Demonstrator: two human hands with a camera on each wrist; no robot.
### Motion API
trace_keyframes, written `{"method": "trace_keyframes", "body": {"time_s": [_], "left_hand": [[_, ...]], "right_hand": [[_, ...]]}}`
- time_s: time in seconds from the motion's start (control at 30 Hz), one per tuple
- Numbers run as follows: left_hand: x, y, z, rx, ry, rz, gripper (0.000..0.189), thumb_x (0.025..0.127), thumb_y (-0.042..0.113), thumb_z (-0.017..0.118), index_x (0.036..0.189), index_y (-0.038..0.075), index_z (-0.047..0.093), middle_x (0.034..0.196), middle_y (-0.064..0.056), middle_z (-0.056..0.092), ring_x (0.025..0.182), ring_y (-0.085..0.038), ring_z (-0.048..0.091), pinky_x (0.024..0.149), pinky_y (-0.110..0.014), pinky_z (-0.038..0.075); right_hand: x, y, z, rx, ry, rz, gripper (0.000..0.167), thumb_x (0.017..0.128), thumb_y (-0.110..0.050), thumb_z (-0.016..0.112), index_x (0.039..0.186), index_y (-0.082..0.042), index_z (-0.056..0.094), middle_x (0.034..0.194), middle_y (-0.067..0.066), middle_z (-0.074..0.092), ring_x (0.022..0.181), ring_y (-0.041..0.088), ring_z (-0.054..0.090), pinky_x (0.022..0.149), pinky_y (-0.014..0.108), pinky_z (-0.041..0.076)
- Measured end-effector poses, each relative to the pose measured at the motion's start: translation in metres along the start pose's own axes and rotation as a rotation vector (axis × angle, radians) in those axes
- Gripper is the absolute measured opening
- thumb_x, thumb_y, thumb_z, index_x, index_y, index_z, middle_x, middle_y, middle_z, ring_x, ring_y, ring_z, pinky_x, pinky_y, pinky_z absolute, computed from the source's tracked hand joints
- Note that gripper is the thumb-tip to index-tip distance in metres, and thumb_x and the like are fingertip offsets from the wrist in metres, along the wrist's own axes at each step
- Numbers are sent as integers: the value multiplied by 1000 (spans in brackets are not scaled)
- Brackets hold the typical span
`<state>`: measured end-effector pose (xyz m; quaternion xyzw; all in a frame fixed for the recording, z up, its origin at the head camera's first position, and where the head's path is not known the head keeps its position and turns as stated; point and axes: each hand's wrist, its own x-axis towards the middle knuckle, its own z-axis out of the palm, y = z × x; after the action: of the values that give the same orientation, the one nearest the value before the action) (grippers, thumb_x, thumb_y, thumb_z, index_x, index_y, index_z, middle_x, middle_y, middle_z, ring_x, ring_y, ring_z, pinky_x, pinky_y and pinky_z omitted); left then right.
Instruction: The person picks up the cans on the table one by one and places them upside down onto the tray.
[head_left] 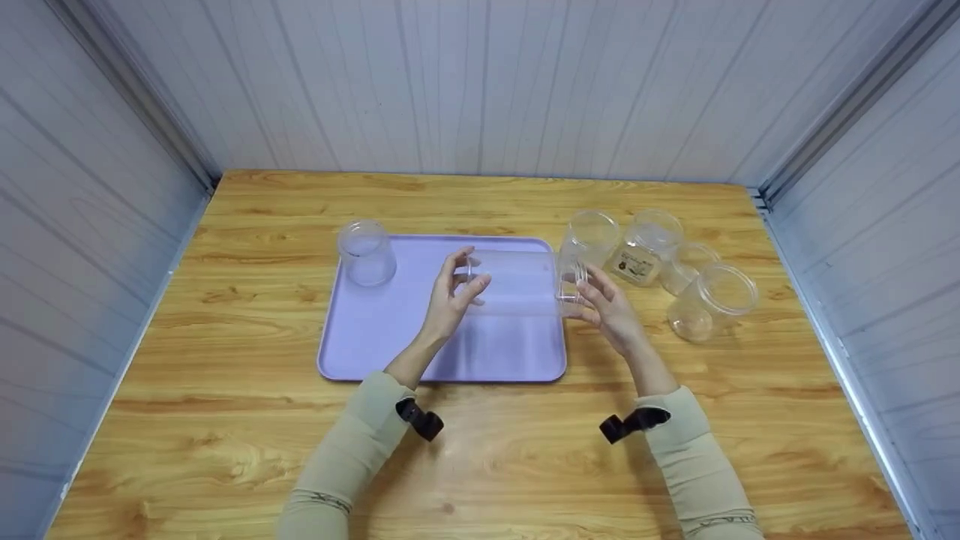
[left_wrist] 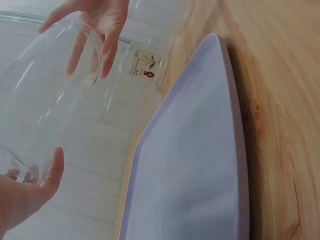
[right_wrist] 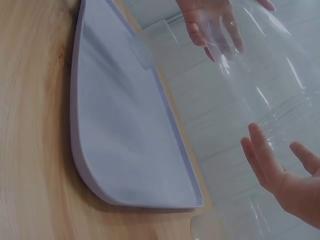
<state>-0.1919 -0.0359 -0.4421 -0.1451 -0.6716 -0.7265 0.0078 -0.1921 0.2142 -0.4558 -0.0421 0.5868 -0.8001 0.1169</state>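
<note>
Held jar: large, clear, lying sideways in mid-air over the right part of the tray, ridged end toward the right.
Left hand: grasping the left end of the jar, thumb and fingers spread around it.
Right hand: grasping the ridged end, thumb and fingertips around it.
Tray: lilac, rectangular, rounded at the corners, raised at the rim, flat on the bench.
Corner jar: clear, standing at the far left corner of the tray.
Labelled jar: clear, on the bench right of the tray, bearing a pale label with dark print.
Jar by the tray: clear, between tray and labelled jar, partly behind the right hand.
Small jar: clear, just right of the labelled jar.
Front jar: clear, wide-rimmed, nearest the person within the right-hand group.
Sleeves: pale beige, with black wrist mounts near the cuffs.
Wall: pale, panelled, behind the bench.
</note>
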Motion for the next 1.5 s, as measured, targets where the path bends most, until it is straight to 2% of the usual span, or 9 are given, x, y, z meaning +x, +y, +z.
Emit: {"method": "trace_keyframes", "body": {"time_s": [0.13, 0.27, 0.33, 0.5, 0.73, 0.97, 1.13, 1.27, 1.5], "left_hand": [[5, -13, -4, 15, 52, -5, 55, 83, 11, 56, 130, -2, 31, 117, -24, 37, 92, -23, 47, 68, -47, 48], [6, -14, -8, 69, 100, -28, 57, 81, 18, 62, 129, 2, 35, 118, -20, 39, 96, -24, 45, 67, -35, 49], [7, -13, -9, 107, 118, -45, 59, 80, 21, 64, 129, 3, 37, 118, -16, 40, 97, -24, 44, 68, -32, 47], [9, -11, -14, 197, 141, -64, 66, 75, 27, 69, 129, 4, 39, 116, -11, 43, 97, -26, 44, 74, -36, 43], [13, -10, -22, 328, 119, -92, 74, 71, 35, 72, 132, 10, 39, 117, -9, 43, 99, -24, 44, 83, -38, 40], [24, -3, -32, 431, 64, -150, 82, 69, 43, 71, 136, 13, 35, 123, -8, 39, 106, -24, 41, 85, -40, 39], [34, 2, -38, 527, 52, -138, 84, 69, 42, 72, 137, 11, 33, 126, -12, 38, 109, -27, 40, 87, -42, 38], [43, 4, -43, 599, 46, -145, 85, 69, 42, 72, 137, 11, 32, 128, -13, 36, 111, -27, 39, 88, -40, 38], [55, 7, -50, 674, 49, -176, 85, 68, 41, 73, 136, 8, 33, 132, -17, 32, 119, -29, 35, 94, -43, 34]], "right_hand": [[1, -1, -3, -39, 1, -7, 56, 90, -16, 51, 135, 4, 25, 131, 27, 33, 109, 41, 44, 82, 44, 45], [3, -3, -6, -95, 24, -22, 51, 91, -16, 51, 132, 6, 31, 127, 18, 39, 102, 25, 50, 84, 43, 44], [3, -5, -8, -145, 30, -32, 46, 91, -14, 49, 129, 8, 35, 124, 18, 41, 101, 24, 50, 85, 44, 43], [4, -12, -13, -292, 79, -57, 41, 90, -11, 52, 123, 11, 41, 116, 21, 49, 99, 28, 53, 83, 43, 44], [0, -27, -22, -508, 166, -133, 40, 85, -10, 59, 118, 10, 48, 111, 16, 54, 91, 12, 56, 77, 29, 48], [-15, -55, -15, -721, 215, -232, 35, 83, -1, 59, 113, 14, 49, 107, 26, 52, 91, 19, 51, 76, 18, 44], [-15, -59, -28, -869, 252, -280, 38, 82, -12, 64, 114, 7, 53, 106, 23, 56, 92, 29, 53, 69, 13, 43], [-12, -59, -48, -915, 225, -228, 47, 81, -25, 65, 119, 1, 52, 112, 18, 55, 97, 28, 52, 74, 21, 44], [-15, -70, -65, -999, 169, -184, 47, 84, -22, 61, 120, 6, 49, 116, 22, 50, 99, 33, 50, 81, 44, 44]]}}
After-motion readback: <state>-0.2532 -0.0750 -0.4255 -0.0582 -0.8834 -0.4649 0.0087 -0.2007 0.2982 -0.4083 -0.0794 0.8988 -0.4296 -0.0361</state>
